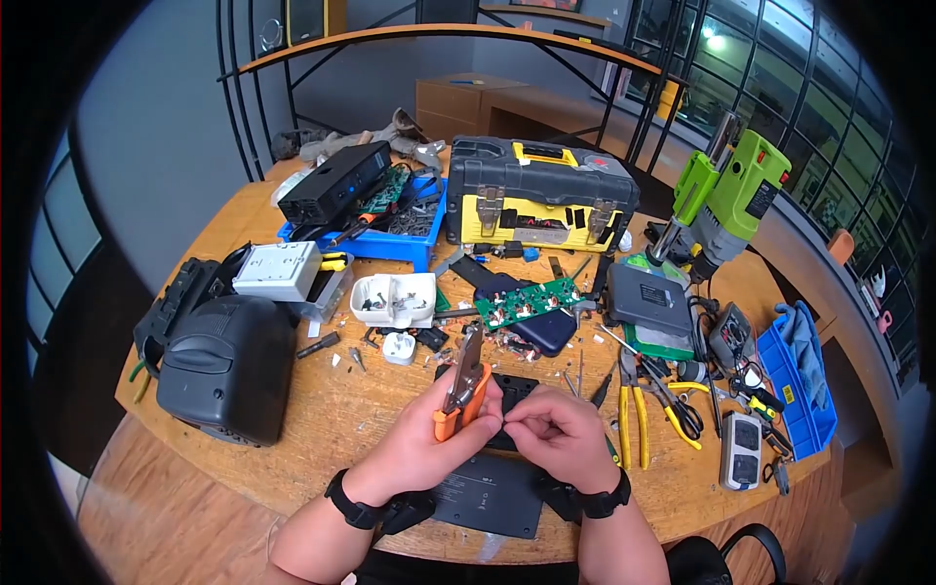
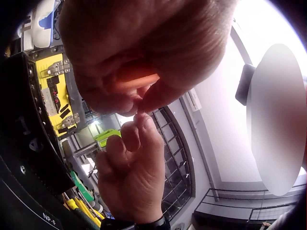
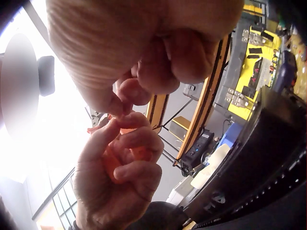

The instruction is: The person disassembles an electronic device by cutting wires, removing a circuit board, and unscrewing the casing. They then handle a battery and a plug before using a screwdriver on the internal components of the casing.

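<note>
In the head view my left hand (image 1: 419, 439) grips orange-handled pliers (image 1: 466, 395), their metal head pointing up and away from me. My right hand (image 1: 565, 439) has thumb and forefinger pinched together, meeting the left fingertips. A tiny piece seems held between them, but I cannot tell what it is. From the left wrist, the orange handle (image 2: 136, 76) shows inside the curled left fingers, and the right hand (image 2: 132, 177) comes up to meet them. Below the hands lie a black printed panel (image 1: 487, 497) and a black part (image 1: 509, 385) partly hidden by the fingers.
Beyond the hands are a green circuit board (image 1: 526, 304), a white tray (image 1: 393, 297) of small parts and a yellow-black toolbox (image 1: 541, 200). Yellow-handled pliers (image 1: 634, 419) lie right, near a blue bin (image 1: 799, 390) and green drill (image 1: 731, 200). A black case (image 1: 229, 370) stands left.
</note>
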`<state>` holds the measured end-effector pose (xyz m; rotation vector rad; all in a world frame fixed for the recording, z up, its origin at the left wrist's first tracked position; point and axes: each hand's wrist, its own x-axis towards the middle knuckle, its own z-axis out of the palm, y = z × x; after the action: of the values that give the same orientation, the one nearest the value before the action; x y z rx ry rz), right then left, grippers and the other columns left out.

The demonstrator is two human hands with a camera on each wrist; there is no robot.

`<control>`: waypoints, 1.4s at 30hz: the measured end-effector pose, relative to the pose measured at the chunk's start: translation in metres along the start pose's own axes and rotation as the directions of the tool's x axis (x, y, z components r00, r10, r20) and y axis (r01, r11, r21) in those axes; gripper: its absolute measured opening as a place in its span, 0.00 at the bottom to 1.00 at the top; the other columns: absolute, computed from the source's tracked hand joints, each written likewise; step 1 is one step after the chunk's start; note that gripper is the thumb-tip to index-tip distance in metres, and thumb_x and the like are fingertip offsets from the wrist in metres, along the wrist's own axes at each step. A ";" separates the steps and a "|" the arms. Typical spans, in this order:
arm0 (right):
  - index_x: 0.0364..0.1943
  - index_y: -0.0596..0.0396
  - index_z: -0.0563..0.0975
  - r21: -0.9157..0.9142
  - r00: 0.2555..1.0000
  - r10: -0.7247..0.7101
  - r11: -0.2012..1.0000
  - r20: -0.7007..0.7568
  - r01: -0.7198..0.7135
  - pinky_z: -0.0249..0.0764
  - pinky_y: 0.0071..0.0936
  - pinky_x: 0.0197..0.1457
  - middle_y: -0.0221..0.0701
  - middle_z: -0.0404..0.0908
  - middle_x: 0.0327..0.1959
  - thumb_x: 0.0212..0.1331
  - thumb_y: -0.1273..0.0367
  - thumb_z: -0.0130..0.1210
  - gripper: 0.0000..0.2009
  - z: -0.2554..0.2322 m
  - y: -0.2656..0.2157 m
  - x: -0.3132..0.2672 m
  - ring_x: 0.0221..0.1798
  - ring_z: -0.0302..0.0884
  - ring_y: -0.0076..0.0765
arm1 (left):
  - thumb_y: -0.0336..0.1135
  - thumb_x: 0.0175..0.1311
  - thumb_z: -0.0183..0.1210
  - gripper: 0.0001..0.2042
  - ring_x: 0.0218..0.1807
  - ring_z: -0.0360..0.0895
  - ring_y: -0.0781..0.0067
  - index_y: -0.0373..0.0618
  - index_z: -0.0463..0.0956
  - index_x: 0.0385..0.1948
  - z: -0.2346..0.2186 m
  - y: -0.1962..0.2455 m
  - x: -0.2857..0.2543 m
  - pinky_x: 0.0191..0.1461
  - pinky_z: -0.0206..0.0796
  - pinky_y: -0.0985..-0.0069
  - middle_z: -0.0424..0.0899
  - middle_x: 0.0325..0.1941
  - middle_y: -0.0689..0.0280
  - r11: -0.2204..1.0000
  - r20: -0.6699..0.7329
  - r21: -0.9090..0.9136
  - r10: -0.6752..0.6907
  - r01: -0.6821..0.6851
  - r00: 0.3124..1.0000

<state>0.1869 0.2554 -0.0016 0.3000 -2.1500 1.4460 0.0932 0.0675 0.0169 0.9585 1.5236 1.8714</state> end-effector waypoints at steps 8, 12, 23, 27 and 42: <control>0.39 0.55 0.82 -0.029 1.000 0.010 1.000 0.028 -0.010 0.65 0.20 0.27 0.24 0.75 0.27 0.56 0.79 0.68 0.08 -0.001 0.000 0.000 0.25 0.69 0.19 | 0.24 0.72 0.60 0.07 0.46 0.76 0.83 0.42 0.75 0.48 0.001 0.000 0.000 0.54 0.69 0.78 0.79 0.43 0.72 1.000 0.015 0.011 -0.020 0.020 1.000; 0.39 0.55 0.81 0.022 0.999 0.010 1.000 0.031 -0.011 0.64 0.20 0.27 0.24 0.75 0.27 0.58 0.78 0.67 0.08 -0.001 0.000 -0.001 0.25 0.69 0.19 | 0.24 0.72 0.60 0.07 0.46 0.75 0.83 0.42 0.75 0.47 0.001 -0.002 0.000 0.54 0.68 0.79 0.78 0.43 0.72 0.999 0.030 0.022 -0.041 0.040 0.999; 0.43 0.60 0.77 0.371 0.990 0.125 0.918 0.069 -0.142 0.65 0.14 0.32 0.23 0.75 0.34 0.67 0.80 0.61 0.05 0.002 0.008 -0.009 0.31 0.71 0.12 | 0.23 0.72 0.59 0.09 0.47 0.74 0.83 0.42 0.74 0.49 0.000 -0.006 0.000 0.54 0.67 0.79 0.78 0.43 0.72 0.999 0.016 0.028 -0.038 0.038 0.999; 0.46 0.60 0.75 0.417 0.992 0.113 0.900 0.057 -0.126 0.69 0.13 0.36 0.24 0.74 0.38 0.68 0.82 0.58 0.07 0.002 0.014 -0.011 0.35 0.73 0.11 | 0.24 0.72 0.59 0.10 0.47 0.75 0.82 0.42 0.73 0.51 -0.001 -0.004 0.001 0.53 0.68 0.78 0.78 0.44 0.71 0.998 -0.007 0.037 -0.046 0.046 0.999; 0.40 0.57 0.80 0.268 0.982 0.178 0.944 0.066 -0.190 0.62 0.14 0.29 0.18 0.76 0.28 0.64 0.78 0.66 0.06 0.004 0.015 -0.008 0.26 0.66 0.10 | 0.24 0.73 0.58 0.08 0.46 0.74 0.83 0.43 0.73 0.49 -0.002 -0.003 0.002 0.53 0.67 0.79 0.77 0.43 0.72 0.997 0.032 0.070 -0.046 0.043 0.998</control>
<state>0.1852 0.2569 -0.0190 0.2331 -2.0527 1.8646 0.0904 0.0683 0.0142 0.9742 1.5858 1.7732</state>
